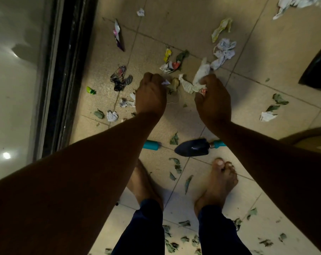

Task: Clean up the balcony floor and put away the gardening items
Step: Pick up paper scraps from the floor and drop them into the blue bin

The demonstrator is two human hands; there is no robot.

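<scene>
Both fists already gripping paper scraps, the right hand is nearer than the left hand to the trowel at six o'clock, its handle pointing three o'clock.

Scene dim overall. A warm pool of light falls on the tiled floor at centre; corners darken. Forearms in the foreground are nearly silhouetted. The glass door at left carries two small bright glare spots. Wide-angle bending at edges; slight softness throughout.
</scene>
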